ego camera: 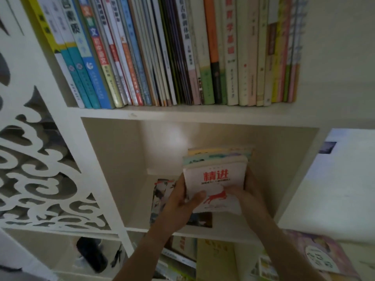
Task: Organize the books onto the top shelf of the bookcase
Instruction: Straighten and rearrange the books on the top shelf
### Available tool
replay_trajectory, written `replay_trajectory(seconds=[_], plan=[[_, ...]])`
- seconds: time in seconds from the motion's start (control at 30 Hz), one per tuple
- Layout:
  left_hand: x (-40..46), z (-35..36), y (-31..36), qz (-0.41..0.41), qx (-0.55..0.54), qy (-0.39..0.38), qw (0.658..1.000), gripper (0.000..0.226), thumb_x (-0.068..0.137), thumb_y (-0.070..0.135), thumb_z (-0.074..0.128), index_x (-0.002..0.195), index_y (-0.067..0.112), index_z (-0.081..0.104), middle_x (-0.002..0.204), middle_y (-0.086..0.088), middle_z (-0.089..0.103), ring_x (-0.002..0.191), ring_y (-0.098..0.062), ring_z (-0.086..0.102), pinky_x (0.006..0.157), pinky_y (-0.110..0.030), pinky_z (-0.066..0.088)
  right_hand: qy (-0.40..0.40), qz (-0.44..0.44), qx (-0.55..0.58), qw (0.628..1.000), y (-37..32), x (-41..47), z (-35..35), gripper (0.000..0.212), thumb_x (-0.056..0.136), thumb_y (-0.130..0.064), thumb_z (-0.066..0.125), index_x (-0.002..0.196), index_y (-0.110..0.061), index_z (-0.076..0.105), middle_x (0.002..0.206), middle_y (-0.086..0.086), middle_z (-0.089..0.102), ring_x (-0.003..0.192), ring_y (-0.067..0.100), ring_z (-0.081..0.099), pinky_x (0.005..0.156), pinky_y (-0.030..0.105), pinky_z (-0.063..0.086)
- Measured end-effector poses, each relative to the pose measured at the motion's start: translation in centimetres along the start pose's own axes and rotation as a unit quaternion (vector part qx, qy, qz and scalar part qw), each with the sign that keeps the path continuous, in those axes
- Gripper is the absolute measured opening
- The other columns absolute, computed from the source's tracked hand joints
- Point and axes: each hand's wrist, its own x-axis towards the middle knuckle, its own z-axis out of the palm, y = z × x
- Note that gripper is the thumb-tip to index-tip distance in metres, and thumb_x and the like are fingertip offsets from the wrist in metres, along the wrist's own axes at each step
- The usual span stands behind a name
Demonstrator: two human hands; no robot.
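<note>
A small stack of books (217, 161) is held inside the middle compartment of the white bookcase (182, 113). Its front book is white with red characters and a red horse (215, 179). My left hand (182, 197) grips the stack's left side, thumb across the white cover. My right hand (248, 191) grips the right side, fingers behind the stack. The shelf above carries a full row of upright books (172, 51), leaning slightly left.
More books lie flat on the compartment floor (160, 195) under the stack. The lower shelf holds several books (215, 260), and a purple-covered one (322, 256) lies at the lower right. A carved white panel (36, 159) stands at the left.
</note>
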Motion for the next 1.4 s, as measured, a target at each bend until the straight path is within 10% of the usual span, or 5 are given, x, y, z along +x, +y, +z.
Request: replay_trajectory(seconds=[0.5, 0.7, 1.03, 1.2, 1.4], plan=[[-2.0, 3.0, 2.3, 0.057, 0.003, 0.086, 0.995, 0.05, 0.096, -0.01, 0.061, 0.132, 0.012, 0.034, 0.122, 0.005, 0.066, 0.115, -0.02, 0.067, 0.086, -0.04, 0.062, 0.007, -0.039, -0.016, 0.999, -0.4, -3.2, 0.6, 0.068, 0.072, -0.008, 0.074, 0.131, -0.035, 0.054, 0.119, 0.001, 0.07, 0.112, 0.024, 0.067, 0.08, 0.037, 0.061], [-9.0, 4.1, 9.8, 0.156, 0.091, 0.084, 0.98, 0.061, 0.092, 0.002, 0.069, 0.127, 0.042, 0.039, 0.116, 0.02, 0.064, 0.113, -0.006, 0.065, 0.084, -0.026, 0.06, -0.052, -0.152, -0.021, 0.987, -6.1, -10.5, -0.4, 0.068, 0.088, 0.005, 0.064, 0.13, -0.048, 0.057, 0.131, -0.003, 0.066, 0.125, 0.02, 0.061, 0.096, 0.038, 0.056], [-6.6, 11.1, 25.5, 0.224, 0.067, 0.042, 0.971, 0.048, 0.089, 0.022, 0.067, 0.131, 0.025, 0.044, 0.109, 0.01, 0.076, 0.094, -0.019, 0.077, 0.07, -0.038, 0.065, -0.091, -0.206, 0.019, 0.974, -24.1, -10.9, -6.7, 0.05, 0.078, -0.004, 0.067, 0.126, -0.011, 0.057, 0.111, 0.005, 0.076, 0.099, 0.026, 0.074, 0.076, 0.039, 0.063], [-1.5, 16.9, 29.9, 0.344, 0.108, 0.131, 0.924, 0.037, 0.095, 0.024, 0.071, 0.123, 0.024, 0.047, 0.109, 0.004, 0.075, 0.09, -0.011, 0.077, 0.067, -0.034, 0.065, -0.035, -0.245, -0.05, 0.968, -31.4, -6.1, -10.4, 0.043, 0.086, 0.004, 0.066, 0.127, -0.009, 0.063, 0.107, 0.009, 0.077, 0.096, 0.028, 0.075, 0.087, 0.049, 0.061], [3.8, 24.0, 29.1, 0.458, 0.21, 0.295, 0.812, 0.033, 0.103, 0.033, 0.061, 0.124, 0.032, 0.035, 0.105, 0.01, 0.064, 0.079, 0.007, 0.067, 0.061, -0.005, 0.053, 0.134, -0.298, -0.251, 0.911, -33.2, -2.1, -13.3, 0.064, 0.074, -0.044, 0.084, 0.13, -0.037, 0.053, 0.113, 0.0, 0.065, 0.087, 0.018, 0.067, 0.074, 0.035, 0.053]])
